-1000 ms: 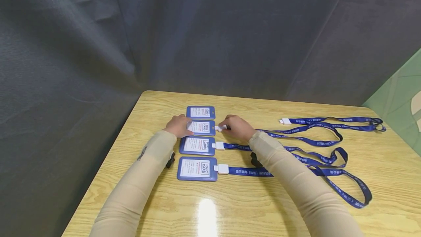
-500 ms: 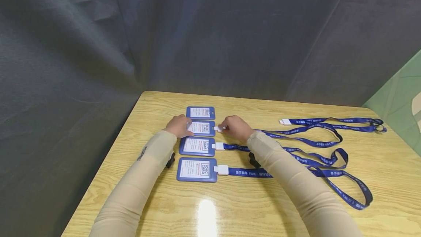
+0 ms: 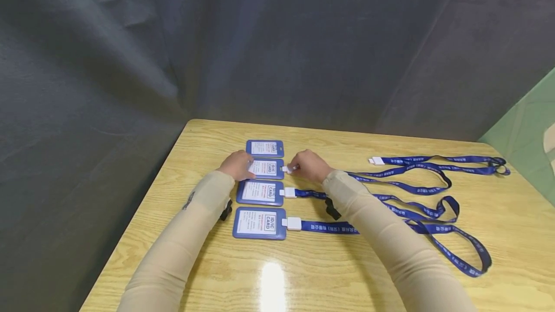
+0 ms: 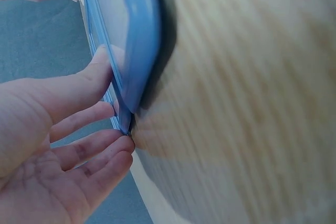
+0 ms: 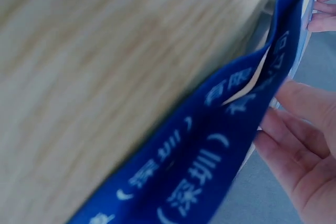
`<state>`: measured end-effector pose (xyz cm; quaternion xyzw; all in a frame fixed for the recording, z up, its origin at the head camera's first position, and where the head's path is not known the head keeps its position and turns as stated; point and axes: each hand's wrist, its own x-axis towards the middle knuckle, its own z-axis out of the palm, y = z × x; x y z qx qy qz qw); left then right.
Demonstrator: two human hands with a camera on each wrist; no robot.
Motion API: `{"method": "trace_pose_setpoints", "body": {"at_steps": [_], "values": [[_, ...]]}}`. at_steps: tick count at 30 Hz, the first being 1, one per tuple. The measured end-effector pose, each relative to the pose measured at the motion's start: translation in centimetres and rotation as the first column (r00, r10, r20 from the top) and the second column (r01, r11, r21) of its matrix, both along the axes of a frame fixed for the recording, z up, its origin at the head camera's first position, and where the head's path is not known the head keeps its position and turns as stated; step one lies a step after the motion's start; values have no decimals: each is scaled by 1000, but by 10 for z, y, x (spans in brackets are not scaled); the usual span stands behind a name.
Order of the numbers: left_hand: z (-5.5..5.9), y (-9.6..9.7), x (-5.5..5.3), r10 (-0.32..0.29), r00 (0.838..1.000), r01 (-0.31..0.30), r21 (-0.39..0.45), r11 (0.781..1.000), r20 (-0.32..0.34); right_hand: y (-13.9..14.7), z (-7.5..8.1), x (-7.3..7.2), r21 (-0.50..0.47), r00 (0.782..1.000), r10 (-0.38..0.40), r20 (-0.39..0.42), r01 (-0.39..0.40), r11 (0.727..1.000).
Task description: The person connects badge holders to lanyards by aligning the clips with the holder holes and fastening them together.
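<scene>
Four blue ID card holders lie in a column on the wooden table (image 3: 208, 264). My left hand (image 3: 236, 165) holds the left end of the second-farthest card holder (image 3: 269, 168), thumb and fingertips at its edges. My right hand (image 3: 311, 166) pinches the white clip (image 3: 289, 169) of a blue lanyard (image 3: 401, 171), right beside that holder's slotted end; whether they are joined is too small to tell. In the right wrist view the printed lanyard strap (image 5: 194, 161) runs past my fingers. The farthest card holder (image 3: 264, 148) has no strap at its slot.
Two nearer card holders (image 3: 260, 192) (image 3: 259, 223) have white clips (image 3: 289, 192) (image 3: 294, 223) at their right ends, with lanyards trailing right under my forearm. Another lanyard (image 3: 438, 159) lies at the back right. Dark cloth (image 3: 303, 52) hangs behind the table.
The right hand has shifted very slightly left, with the white clip close against the card holder's slotted end. My left hand stays in place.
</scene>
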<state>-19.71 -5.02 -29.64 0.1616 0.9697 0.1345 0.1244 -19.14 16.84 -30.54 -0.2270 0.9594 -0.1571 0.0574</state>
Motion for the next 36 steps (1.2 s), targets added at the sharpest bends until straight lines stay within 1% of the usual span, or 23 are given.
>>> {"method": "trace_pose_setpoints", "body": {"at_steps": [5, 8, 13, 16, 23, 28, 32, 36], "values": [[1, -1, -1, -14, 1000, 14, 3, 1000, -1, -3, 0, -1, 2, 1000, 3, -20, -3, 1000], [2, -1, 0, -4, 1000, 4, 7, 1000, 11, -3, -1, 0, -6, 999, 16, -41, -16, 1000], [4, 0, 2, 9, 1000, -9, 11, 1000, 18, -5, 0, 2, -17, 999, 14, -39, -15, 1000], [6, -1, 3, 10, 1000, -11, 17, 1000, 16, -6, 2, 4, -16, 1000, 1, -27, -2, 1000], [10, -1, 4, 5, 1000, -5, 13, 1000, 3, -7, 7, 5, 9, 998, 29, -59, -29, 1000], [12, 1, 4, 7, 1000, -7, -5, 1000, -1, -8, 8, 4, 4, 999, 10, -32, -9, 1000], [14, 2, 5, 9, 1000, -9, -10, 1000, -7, -8, 8, 4, -3, 999, 19, -44, -19, 1000], [15, 4, 7, 17, 1000, -17, -3, 1000, 1, -9, 9, 4, 0, 997, 40, -59, -40, 999]]}}
